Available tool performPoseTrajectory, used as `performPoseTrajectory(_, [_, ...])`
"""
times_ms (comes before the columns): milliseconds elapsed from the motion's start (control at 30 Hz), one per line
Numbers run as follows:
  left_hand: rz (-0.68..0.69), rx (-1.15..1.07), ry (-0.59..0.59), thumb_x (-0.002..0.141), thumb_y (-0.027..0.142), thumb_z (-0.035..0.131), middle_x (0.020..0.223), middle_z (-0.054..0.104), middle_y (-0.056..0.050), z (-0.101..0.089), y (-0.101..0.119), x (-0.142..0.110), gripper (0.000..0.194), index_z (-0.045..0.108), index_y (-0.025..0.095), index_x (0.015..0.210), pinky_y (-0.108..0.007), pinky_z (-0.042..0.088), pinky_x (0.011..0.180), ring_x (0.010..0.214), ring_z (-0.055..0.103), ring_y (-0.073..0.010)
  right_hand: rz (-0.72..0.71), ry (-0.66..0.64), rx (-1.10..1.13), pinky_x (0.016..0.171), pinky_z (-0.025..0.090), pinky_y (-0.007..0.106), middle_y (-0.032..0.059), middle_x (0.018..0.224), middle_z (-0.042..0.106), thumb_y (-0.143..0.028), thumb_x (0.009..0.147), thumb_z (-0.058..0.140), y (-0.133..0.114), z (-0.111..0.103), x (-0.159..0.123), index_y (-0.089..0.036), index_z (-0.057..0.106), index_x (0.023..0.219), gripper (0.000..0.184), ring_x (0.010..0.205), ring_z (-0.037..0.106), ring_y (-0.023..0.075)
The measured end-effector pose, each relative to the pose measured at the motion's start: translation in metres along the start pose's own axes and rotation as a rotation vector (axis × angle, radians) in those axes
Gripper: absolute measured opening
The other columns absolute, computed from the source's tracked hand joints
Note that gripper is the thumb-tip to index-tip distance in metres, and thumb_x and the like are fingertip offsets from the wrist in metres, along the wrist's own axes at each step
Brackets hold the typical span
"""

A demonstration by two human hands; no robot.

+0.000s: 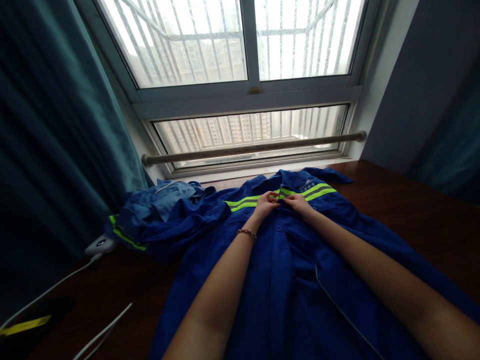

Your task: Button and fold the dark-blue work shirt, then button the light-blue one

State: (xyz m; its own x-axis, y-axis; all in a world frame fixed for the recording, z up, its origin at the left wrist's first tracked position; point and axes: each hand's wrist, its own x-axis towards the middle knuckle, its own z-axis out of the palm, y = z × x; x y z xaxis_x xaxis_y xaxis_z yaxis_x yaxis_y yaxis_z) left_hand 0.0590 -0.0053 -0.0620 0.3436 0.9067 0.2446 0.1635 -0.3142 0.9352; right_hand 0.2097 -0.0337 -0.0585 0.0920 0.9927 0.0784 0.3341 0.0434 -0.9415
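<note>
A blue work shirt [285,270] with yellow-green reflective stripes lies spread flat on a dark wooden table [412,210], collar toward the window. My left hand [265,203] and my right hand [298,202] meet at the chest, on the stripe by the front placket. Both have fingers curled in a pinch on the shirt's front edges. A thin bracelet [246,232] circles my left wrist.
A second crumpled blue garment [165,210] with reflective trim is heaped at the left. A white charger [100,245] and white cables [105,330] lie at the near left, by a dark flat object. Teal curtains [56,130] flank the window; a rail [255,147] runs along the sill.
</note>
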Motion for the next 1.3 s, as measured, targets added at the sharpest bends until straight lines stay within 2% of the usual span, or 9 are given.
performPoseTrajectory(167, [0.047,0.179,0.088,0.060,0.009,0.065,0.070,0.064,-0.002,0.006,-0.002,-0.002,0.028,0.061,0.013,0.088,-0.023,0.046,0.062,0.065,0.060,-0.0131,0.036,0.004,-0.039,0.039,0.032,0.019,-0.0013,0.045,0.052,-0.029,0.071,0.057,-0.005,-0.001,0.000,-0.010,0.063,0.067,0.020,0.040,0.041,0.0073])
performPoseTrajectory(333, [0.082,0.366,0.158,0.066,0.011,0.061,0.080,0.066,-0.005,0.004,-0.001,-0.002,0.018,0.064,0.015,0.084,-0.026,0.047,0.071,0.074,0.061,-0.0146,0.014,0.013,-0.157,0.055,0.043,0.023,0.0037,0.063,0.061,-0.023,0.074,0.056,-0.019,0.000,-0.011,-0.011,0.061,0.081,0.015,0.056,0.053,0.0123])
performPoseTrajectory(500, [0.102,0.494,0.164,0.068,0.011,0.061,0.083,0.067,-0.005,-0.007,-0.001,0.012,0.017,0.064,0.016,0.084,-0.027,0.048,0.073,0.076,0.062,-0.0154,-0.341,0.102,-0.587,0.083,0.038,0.032,0.0097,0.093,0.058,-0.024,0.074,0.055,-0.036,0.010,-0.062,-0.015,0.056,0.094,0.022,0.092,0.051,0.0215])
performPoseTrajectory(567, [0.109,0.534,0.162,0.068,0.012,0.062,0.084,0.067,-0.005,-0.011,0.000,0.018,0.018,0.064,0.016,0.086,-0.027,0.047,0.074,0.077,0.062,-0.0159,-0.430,0.066,-0.798,0.079,0.040,0.032,0.0115,0.094,0.057,-0.024,0.076,0.051,-0.039,0.015,-0.085,-0.014,0.056,0.096,0.022,0.090,0.052,0.0229])
performPoseTrajectory(633, [0.112,0.570,0.164,0.069,0.012,0.061,0.084,0.067,-0.005,-0.014,0.001,0.023,0.018,0.064,0.016,0.087,-0.028,0.047,0.075,0.077,0.061,-0.0165,-0.371,0.034,-0.882,0.071,0.042,0.030,0.0117,0.092,0.057,-0.023,0.077,0.048,-0.039,0.018,-0.103,-0.014,0.054,0.097,0.023,0.083,0.056,0.0225])
performPoseTrajectory(900, [0.126,0.670,0.181,0.075,0.013,0.055,0.085,0.066,-0.008,-0.011,0.017,0.010,0.024,0.059,0.016,0.099,-0.030,0.044,0.076,0.081,0.061,-0.0186,-0.054,0.039,-0.587,0.066,0.042,0.029,0.0091,0.085,0.065,-0.030,0.070,0.058,-0.030,0.003,-0.099,-0.015,0.057,0.103,0.036,0.080,0.060,0.0234])
performPoseTrajectory(1000, [0.134,0.676,0.180,0.076,0.014,0.052,0.087,0.065,-0.008,-0.014,0.024,-0.012,0.024,0.058,0.014,0.100,-0.028,0.044,0.074,0.078,0.060,-0.0166,-0.066,-0.065,-0.427,0.070,0.042,0.026,0.0061,0.087,0.067,-0.030,0.067,0.060,-0.021,-0.003,-0.086,-0.017,0.066,0.092,0.028,0.083,0.060,0.0205])
performPoseTrajectory(1133, [0.125,0.661,0.079,0.075,0.018,0.053,0.075,0.064,-0.004,-0.019,0.030,-0.048,0.011,0.063,0.015,0.080,-0.024,0.044,0.065,0.068,0.058,-0.0139,-0.071,-0.163,-0.329,0.062,0.041,0.023,0.0012,0.072,0.067,-0.036,0.063,0.064,-0.013,-0.006,-0.076,-0.017,0.068,0.078,0.025,0.070,0.059,0.0164])
performPoseTrajectory(1300, [0.141,0.643,-0.024,0.074,0.030,0.057,0.073,0.060,0.000,-0.019,0.034,-0.075,0.016,0.063,0.018,0.082,-0.022,0.041,0.059,0.063,0.054,-0.0116,-0.142,-0.105,-0.472,0.053,0.034,0.021,-0.0008,0.063,0.060,-0.032,0.061,0.062,-0.023,-0.005,-0.087,-0.016,0.060,0.064,0.017,0.060,0.053,0.0133])
